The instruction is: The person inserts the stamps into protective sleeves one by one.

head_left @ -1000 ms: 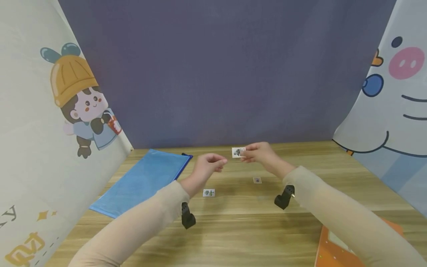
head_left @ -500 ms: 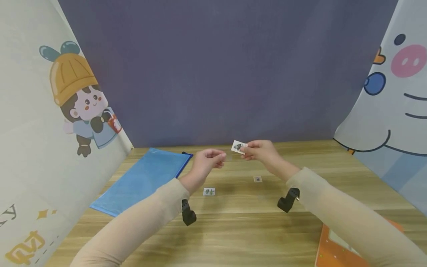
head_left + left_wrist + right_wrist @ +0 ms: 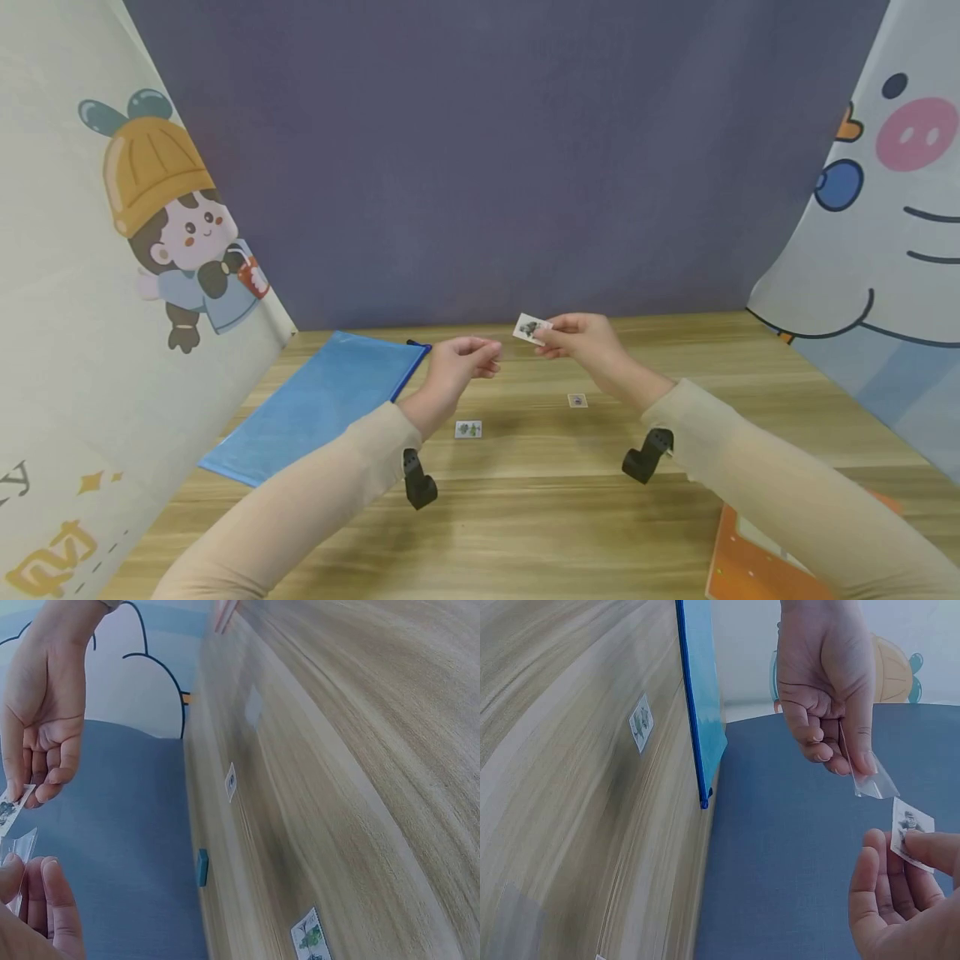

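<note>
The person's right hand point(image 3: 587, 340) pinches a small stamp point(image 3: 527, 327) at its fingertips. The left hand point(image 3: 454, 368), near it, pinches a clear plastic sleeve point(image 3: 878, 782), which is just beside the stamp. Below the left hand, a second stamp point(image 3: 468, 430) lies on the desk point(image 3: 510, 533).

With our left hand point(image 3: 826, 686) we pinch a clear sleeve point(image 3: 877, 781); our right hand point(image 3: 904, 911) pinches a printed card point(image 3: 911, 825) just beside it. On the wooden table point(image 3: 570, 802), another card point(image 3: 641, 724) lies right of a blue pouch point(image 3: 700, 682).
</note>
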{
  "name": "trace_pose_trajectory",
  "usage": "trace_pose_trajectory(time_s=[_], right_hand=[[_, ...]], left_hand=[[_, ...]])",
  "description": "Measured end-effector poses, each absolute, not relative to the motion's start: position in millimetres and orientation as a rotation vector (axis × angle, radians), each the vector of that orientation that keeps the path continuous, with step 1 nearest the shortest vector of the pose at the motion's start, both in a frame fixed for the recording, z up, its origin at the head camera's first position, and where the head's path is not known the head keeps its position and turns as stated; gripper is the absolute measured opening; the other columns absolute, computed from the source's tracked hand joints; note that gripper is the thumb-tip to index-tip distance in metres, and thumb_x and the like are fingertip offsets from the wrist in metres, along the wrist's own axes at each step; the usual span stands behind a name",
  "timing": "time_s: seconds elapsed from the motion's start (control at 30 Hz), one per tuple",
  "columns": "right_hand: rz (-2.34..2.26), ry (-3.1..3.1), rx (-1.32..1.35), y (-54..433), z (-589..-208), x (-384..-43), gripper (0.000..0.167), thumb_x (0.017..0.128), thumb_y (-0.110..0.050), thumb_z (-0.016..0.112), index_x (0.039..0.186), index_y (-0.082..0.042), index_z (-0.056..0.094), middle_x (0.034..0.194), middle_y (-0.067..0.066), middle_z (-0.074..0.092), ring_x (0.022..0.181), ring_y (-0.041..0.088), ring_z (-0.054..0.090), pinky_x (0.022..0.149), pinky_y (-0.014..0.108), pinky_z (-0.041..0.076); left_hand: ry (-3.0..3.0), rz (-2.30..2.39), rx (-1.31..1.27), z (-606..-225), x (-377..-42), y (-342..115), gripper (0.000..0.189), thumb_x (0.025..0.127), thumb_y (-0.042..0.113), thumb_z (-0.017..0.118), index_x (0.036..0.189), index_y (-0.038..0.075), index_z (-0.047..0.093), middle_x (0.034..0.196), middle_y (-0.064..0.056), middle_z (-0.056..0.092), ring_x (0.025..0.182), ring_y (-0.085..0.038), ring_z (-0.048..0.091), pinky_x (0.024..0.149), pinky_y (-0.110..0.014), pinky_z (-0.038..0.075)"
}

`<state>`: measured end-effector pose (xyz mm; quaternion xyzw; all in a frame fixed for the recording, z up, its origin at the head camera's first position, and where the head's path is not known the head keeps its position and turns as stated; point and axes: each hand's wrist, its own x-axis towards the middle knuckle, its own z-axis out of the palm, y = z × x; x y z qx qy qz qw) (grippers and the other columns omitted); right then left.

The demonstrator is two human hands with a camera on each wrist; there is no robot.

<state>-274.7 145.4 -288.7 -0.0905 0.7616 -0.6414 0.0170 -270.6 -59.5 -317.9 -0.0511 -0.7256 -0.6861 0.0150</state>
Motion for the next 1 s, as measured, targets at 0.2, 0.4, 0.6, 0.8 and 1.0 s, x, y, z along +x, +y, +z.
trace_pose_trajectory(time_s=[0.2,0.4,0.6,0.8,1.0], right_hand=[[-2.009,2.367,-0.299,144.0,-290.4,-274.3,0.029,0.092,-0.009,0.066,0.112,0.010,0.060,0.099,0.016,0.072,0.075,0.009,0.069,0.079,0.029,0.060],[-2.030,2.370,-0.314,143.3,-291.8,-274.5,0.029,0.091,-0.007,0.066,0.111,0.013,0.059,0.088,0.003,0.073,0.074,0.009,0.069,0.075,0.024,0.060],[-2.048,2.375,-0.315,143.1,-294.0,-274.7,0.029,0.090,-0.007,0.067,0.110,0.014,0.060,0.085,0.002,0.073,0.072,0.008,0.069,0.075,0.024,0.060],[-2.034,2.393,-0.303,142.6,-294.7,-274.0,0.028,0.090,-0.007,0.067,0.109,0.012,0.061,0.087,0.003,0.073,0.075,0.011,0.069,0.076,0.025,0.059],[-2.005,2.405,-0.305,141.8,-296.4,-272.4,0.028,0.090,-0.007,0.067,0.109,0.012,0.062,0.087,0.006,0.073,0.077,0.014,0.069,0.076,0.026,0.060]], left_hand=[[-2.254,-2.147,-0.133,-317.3,-270.3,-58.7,0.023,0.089,0.017,0.071,0.100,-0.002,0.070,0.092,-0.013,0.072,0.068,-0.011,0.066,0.075,-0.030,0.060],[-2.231,-2.167,-0.146,-315.2,-269.1,-56.9,0.025,0.089,0.016,0.071,0.103,-0.006,0.069,0.088,-0.010,0.072,0.067,-0.011,0.066,0.074,-0.030,0.061],[-2.202,-2.187,-0.150,-312.9,-267.5,-54.2,0.025,0.089,0.014,0.070,0.104,-0.007,0.068,0.084,-0.006,0.072,0.066,-0.011,0.066,0.071,-0.027,0.060],[-2.159,-2.207,-0.142,-313.8,-267.8,-51.8,0.022,0.088,0.013,0.072,0.101,-0.005,0.070,0.079,-0.004,0.071,0.064,-0.011,0.065,0.070,-0.028,0.061],[-2.149,-2.215,-0.136,-313.9,-266.4,-51.1,0.022,0.089,0.015,0.071,0.101,-0.004,0.070,0.078,-0.002,0.070,0.065,-0.012,0.065,0.070,-0.029,0.061]])
